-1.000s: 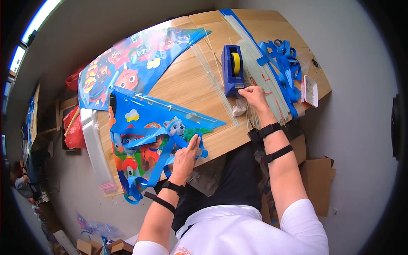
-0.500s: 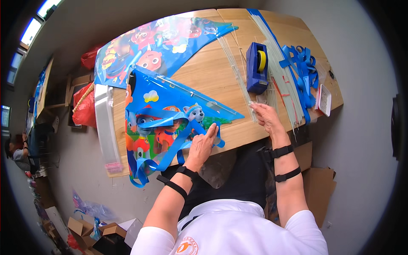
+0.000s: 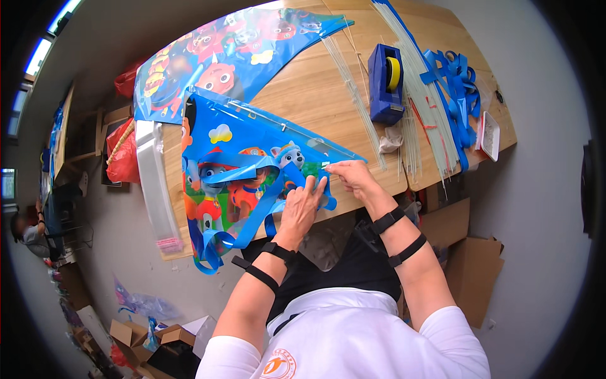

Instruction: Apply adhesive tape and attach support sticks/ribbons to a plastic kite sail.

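Light wood table point(image 3: 297, 82) runs out ahead of my fingertips & off to both sides. Far L of my fingers, past the table edge, a red bag point(image 3: 123, 158); closer in, clear plastic sleeves point(image 3: 153, 183) along the table's L end. Up & L of my fingers lies a 2nd printed sheet point(image 3: 218, 79). Printed blue sheet point(image 3: 252, 139) w/ cartoon dogs is the one I'm on: flat, mostly L of my fingertips, its R point just above them. Blue ribbon point(image 3: 252, 228) loops over it, coming in from L to under my L fingers. L hand point(image 3: 299, 215): index & middle out straight, slightly apart, resting on the ribbon by the sheet's lower edge; can't tell if the thumb grips anything. R hand point(image 3: 358, 179), just beside it: thumb & index pinched tight on a pale bit point(image 3: 326, 165), prob. clear tape, too small to be sure. Up & R of my R fingers: blue tape dispenser point(image 3: 382, 95), then thin pale rods point(image 3: 413, 120), then a ribbon heap point(image 3: 467, 101) farther R. Step in hand, I'd judge: sticking ribbon to sheet, tape not yet pressed flat. Next move calls for L fingers steady, R lining the bit up w/o creasing, then firm pressure.
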